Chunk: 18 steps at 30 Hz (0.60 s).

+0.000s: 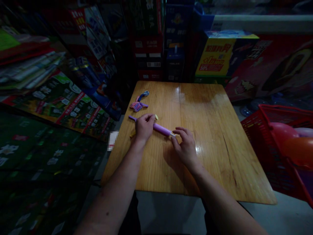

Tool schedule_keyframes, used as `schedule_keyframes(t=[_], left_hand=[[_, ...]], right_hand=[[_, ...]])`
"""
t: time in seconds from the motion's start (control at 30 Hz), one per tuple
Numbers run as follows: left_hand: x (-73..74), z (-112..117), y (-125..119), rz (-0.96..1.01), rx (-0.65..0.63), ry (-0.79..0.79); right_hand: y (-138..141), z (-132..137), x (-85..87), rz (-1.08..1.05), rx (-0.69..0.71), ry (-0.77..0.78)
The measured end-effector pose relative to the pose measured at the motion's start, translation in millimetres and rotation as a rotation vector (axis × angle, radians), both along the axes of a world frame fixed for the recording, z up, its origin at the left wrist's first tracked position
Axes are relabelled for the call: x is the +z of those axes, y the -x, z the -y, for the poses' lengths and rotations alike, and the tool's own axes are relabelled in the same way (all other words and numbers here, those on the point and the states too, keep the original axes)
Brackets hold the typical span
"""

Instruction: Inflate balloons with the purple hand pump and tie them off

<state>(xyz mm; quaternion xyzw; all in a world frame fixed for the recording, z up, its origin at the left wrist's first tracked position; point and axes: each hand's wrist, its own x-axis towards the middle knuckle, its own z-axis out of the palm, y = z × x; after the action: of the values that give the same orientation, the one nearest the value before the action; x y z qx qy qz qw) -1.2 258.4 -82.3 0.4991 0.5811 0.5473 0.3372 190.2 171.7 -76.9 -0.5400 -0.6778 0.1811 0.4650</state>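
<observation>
My left hand (144, 126) is closed around a purple balloon pump (162, 129), which lies slantwise just over the table. The pump's thin purple end sticks out left of the hand, and its pale nozzle points right. At that nozzle my right hand (184, 143) has thumb and fingers apart, close to the tip; whether they touch it I cannot tell. A pale yellow bit (156, 117) shows beside my left fingertips, and a darker yellow piece (132, 133) lies partly hidden behind that hand. Beyond it rests a small heap of limp balloons (139, 105), purple, pink and blue.
The wooden table (207, 156) stands before me. To its right is a red basket (266, 137) with inflated balloons (299, 151). Stacked green cartons (58, 143) line the left side, and boxes (150, 49) close off the back. A yellow and blue box (215, 55) sits at the back right.
</observation>
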Motion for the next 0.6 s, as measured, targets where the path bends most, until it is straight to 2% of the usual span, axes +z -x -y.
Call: schedule_keyframes(t=[0.07, 0.13, 0.23, 0.33, 0.47, 0.53, 0.6], left_hand=[[3.4, 10.4, -15.8, 0.443, -0.044, 0.141], [4.4, 26.6, -32.0, 0.777, -0.12, 0.283], [1.7, 52.9, -51.0, 0.997, -0.185, 0.4], [-3.9, 70.5, -60.0, 1.08, -0.173, 0.434], [-10.1, 80.8, -62.7, 1.101, -0.22, 0.429], [-10.9, 85.2, -62.6, 1.049, -0.254, 0.428], [-8.5, 89.7, -60.2, 0.861, -0.215, 0.376]], right_hand=[[-0.3, -1.6, 1.7, -0.035, 0.008, 0.032], [0.5, -1.5, 3.2, -0.093, 0.04, 0.092], [1.8, 0.8, 3.8, -0.146, 0.072, 0.114], [1.8, 4.0, 2.0, -0.101, 0.056, 0.092], [2.7, 8.4, -2.5, -0.032, 0.021, 0.115], [3.9, 10.2, -3.9, -0.049, 0.015, 0.135], [4.4, 11.3, -3.9, -0.108, 0.029, 0.159]])
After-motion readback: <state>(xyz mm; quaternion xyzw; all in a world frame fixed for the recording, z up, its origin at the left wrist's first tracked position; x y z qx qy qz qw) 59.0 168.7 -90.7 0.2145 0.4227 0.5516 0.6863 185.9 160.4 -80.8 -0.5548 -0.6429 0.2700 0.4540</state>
